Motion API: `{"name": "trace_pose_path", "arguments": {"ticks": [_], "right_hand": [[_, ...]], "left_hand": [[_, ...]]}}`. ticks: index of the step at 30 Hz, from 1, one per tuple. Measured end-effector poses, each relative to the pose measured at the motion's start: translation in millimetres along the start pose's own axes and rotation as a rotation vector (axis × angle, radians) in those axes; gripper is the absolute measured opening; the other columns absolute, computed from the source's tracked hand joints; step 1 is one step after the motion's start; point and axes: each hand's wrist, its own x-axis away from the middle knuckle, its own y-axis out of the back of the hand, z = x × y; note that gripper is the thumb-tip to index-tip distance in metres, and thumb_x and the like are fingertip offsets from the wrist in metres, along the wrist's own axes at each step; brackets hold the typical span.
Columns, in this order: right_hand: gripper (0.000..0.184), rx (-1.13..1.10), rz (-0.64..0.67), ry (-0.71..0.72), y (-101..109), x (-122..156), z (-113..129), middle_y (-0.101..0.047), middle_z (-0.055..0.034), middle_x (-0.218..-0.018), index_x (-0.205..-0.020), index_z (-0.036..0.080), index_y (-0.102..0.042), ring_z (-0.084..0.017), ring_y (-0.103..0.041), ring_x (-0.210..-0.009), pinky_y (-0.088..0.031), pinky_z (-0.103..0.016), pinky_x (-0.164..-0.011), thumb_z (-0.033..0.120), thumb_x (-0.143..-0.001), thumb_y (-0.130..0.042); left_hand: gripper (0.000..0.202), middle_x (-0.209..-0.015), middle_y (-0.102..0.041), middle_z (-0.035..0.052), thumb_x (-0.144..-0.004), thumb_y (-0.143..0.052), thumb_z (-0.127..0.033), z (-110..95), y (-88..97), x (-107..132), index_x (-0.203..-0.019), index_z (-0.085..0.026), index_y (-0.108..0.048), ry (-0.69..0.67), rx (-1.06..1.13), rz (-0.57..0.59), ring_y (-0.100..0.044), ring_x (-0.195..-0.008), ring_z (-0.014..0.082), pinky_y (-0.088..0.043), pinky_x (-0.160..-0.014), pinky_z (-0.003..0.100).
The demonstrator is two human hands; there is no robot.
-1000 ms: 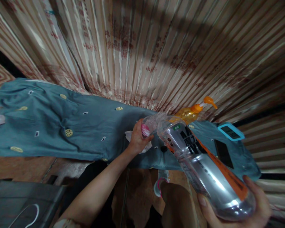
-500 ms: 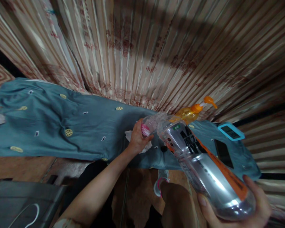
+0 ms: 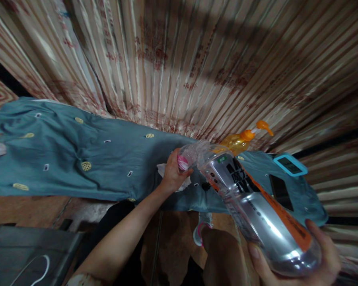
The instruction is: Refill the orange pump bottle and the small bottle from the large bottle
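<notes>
My right hand (image 3: 319,258) is closed around the base of a large clear plastic bottle (image 3: 256,206) with a silver, black and orange label. The bottle tilts, its neck pointing up and left in the view. At its mouth is a small clear plastic cup (image 3: 187,157) with a pink patch, and my left hand (image 3: 173,172) grips this cup. Whether the cup touches the bottle's mouth I cannot tell. A crumpled white tissue (image 3: 183,184) lies under my left hand. Behind the bottle lies a pump bottle (image 3: 235,143) of yellow liquid with an orange pump head.
A teal patterned cloth (image 3: 62,151) covers the long narrow surface before me. At its right end lie a dark phone (image 3: 281,192) and a blue-framed digital clock (image 3: 290,164). A pleated curtain (image 3: 173,71) hangs behind. A grey stool-like object (image 3: 26,246) with a white cable stands lower left.
</notes>
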Motion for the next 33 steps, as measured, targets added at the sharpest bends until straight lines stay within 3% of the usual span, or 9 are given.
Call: {"name": "trace_pose_path", "arguments": {"ticks": [8,15,19,25,33], "right_hand": [[0.102,-0.018,-0.045,-0.012,-4,1,3,-0.055,-0.0184,-0.155,-0.163,0.012,-0.047,-0.035,-0.056,-0.14,-0.039,-0.049,-0.122,0.048,-0.079,-0.091],[0.102,-0.005,-0.038,-0.015,-3,1,2,-0.056,-0.019,-0.153,-0.162,0.012,-0.049,-0.036,-0.056,-0.14,-0.039,-0.051,-0.122,0.052,-0.077,-0.091],[0.105,-0.001,-0.047,-0.045,-3,2,3,-0.056,-0.0199,-0.153,-0.162,0.013,-0.049,-0.04,-0.054,-0.141,-0.035,-0.058,-0.124,0.055,-0.076,-0.092],[0.119,-0.011,0.044,-0.032,5,6,-3,-0.051,-0.022,-0.157,-0.166,0.014,-0.043,-0.044,-0.052,-0.141,-0.035,-0.065,-0.122,0.054,-0.068,-0.097],[0.123,0.019,0.048,-0.04,6,6,-6,-0.055,-0.0215,-0.15,-0.166,0.015,-0.043,-0.044,-0.057,-0.132,-0.033,-0.07,-0.122,0.059,-0.065,-0.097]], "left_hand": [[0.09,-0.145,-0.061,0.0167,-0.071,-0.093,-0.034,0,0.7,0,-0.146,-0.021,-0.045,0.016,-0.019,0.001,-0.059,-0.138,0.0388,-0.044,-0.121,0.058],[0.09,-0.145,-0.061,0.0161,-0.073,-0.092,-0.038,1,0.9,1,-0.147,-0.021,-0.044,0.012,-0.023,0.005,-0.059,-0.138,0.0378,-0.045,-0.12,0.057],[0.087,-0.142,-0.062,0.0151,-0.072,-0.092,-0.034,-1,1.1,1,-0.145,-0.021,-0.046,0.008,-0.019,0.005,-0.06,-0.135,0.0373,-0.046,-0.119,0.056],[0.086,-0.143,-0.062,0.0153,-0.073,-0.092,-0.036,-3,1.3,0,-0.145,-0.021,-0.047,0.001,-0.013,0.006,-0.059,-0.136,0.0372,-0.046,-0.12,0.056],[0.088,-0.142,-0.063,0.0153,-0.073,-0.092,-0.036,-3,1.6,0,-0.146,-0.021,-0.045,0.012,-0.028,0.009,-0.061,-0.134,0.0367,-0.046,-0.119,0.055]]}}
